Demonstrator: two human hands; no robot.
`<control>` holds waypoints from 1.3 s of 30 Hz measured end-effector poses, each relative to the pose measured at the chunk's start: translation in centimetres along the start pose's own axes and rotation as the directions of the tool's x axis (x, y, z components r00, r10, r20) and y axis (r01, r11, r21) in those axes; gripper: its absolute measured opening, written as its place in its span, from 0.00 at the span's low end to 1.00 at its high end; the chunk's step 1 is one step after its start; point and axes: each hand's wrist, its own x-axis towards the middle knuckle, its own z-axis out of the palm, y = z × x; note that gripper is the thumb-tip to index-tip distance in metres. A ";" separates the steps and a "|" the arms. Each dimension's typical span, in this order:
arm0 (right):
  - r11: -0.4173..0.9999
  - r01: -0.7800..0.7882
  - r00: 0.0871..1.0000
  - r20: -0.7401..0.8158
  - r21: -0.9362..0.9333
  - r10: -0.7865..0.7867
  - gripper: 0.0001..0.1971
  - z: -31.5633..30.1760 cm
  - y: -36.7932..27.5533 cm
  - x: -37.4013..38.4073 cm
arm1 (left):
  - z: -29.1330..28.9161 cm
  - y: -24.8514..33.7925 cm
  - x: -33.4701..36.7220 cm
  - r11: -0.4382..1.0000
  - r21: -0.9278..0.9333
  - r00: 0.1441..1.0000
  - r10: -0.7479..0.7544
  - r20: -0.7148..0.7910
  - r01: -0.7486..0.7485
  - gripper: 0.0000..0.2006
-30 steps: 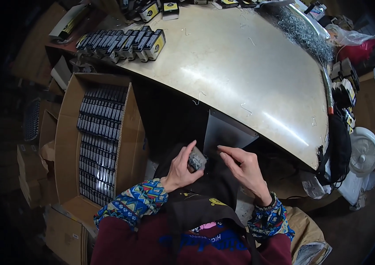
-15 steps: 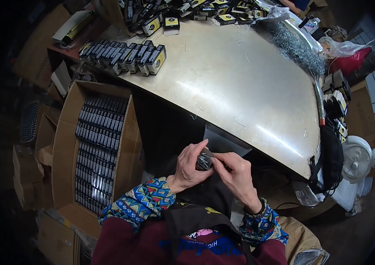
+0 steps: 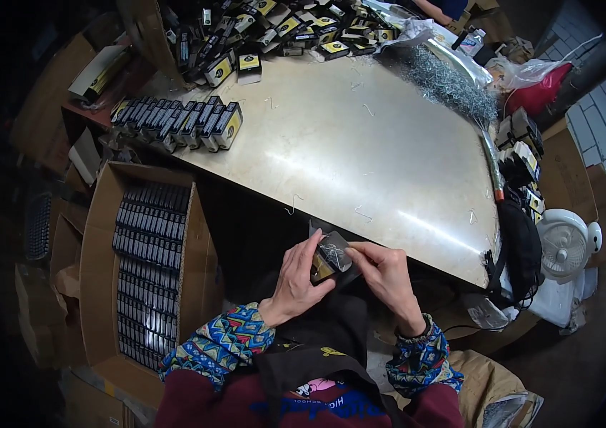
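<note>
My left hand (image 3: 292, 279) is wrapped round a small black and yellow carton (image 3: 322, 269), held in front of me below the table edge. The carton's top is open, and thin silvery wire hooks (image 3: 336, 250) show inside. With thumb and forefinger, my right hand (image 3: 387, 279) pinches the carton's right rim or flap; the exact contact is partly hidden by the fingers. Loose S-shaped wire hooks lie on the shiny tabletop (image 3: 331, 150), one hook (image 3: 293, 204) close to its near edge.
A row of packed cartons (image 3: 226, 127) stands at the table's left. Loose cartons (image 3: 289, 27) pile up at the far side, beside a heap of wire hooks (image 3: 453, 82). To my left sits a cardboard box (image 3: 203, 235) filled with rows of cartons. A white fan (image 3: 564, 246) stands right.
My view has shifted, so the table sits lower and further left. The carton in my left hand has turned, showing its yellow side and a wider opening with the hooks.
</note>
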 end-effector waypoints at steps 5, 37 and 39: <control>0.988 -0.026 0.996 -0.078 0.154 0.038 0.07 -0.3 1.1 -0.1 | -0.3 0.8 0.9 0.989 0.125 0.997 0.076 0.005 -0.076 0.48; 0.961 0.277 0.955 -0.117 0.012 -0.274 0.11 1.5 0.4 1.1 | -0.3 1.8 2.9 0.996 0.081 0.991 0.052 -0.121 -0.043 0.35; 0.928 0.339 0.907 -0.207 -0.158 -0.366 0.12 1.4 -0.1 1.2 | -0.7 1.9 3.0 0.994 0.084 0.991 0.082 -0.108 -0.073 0.36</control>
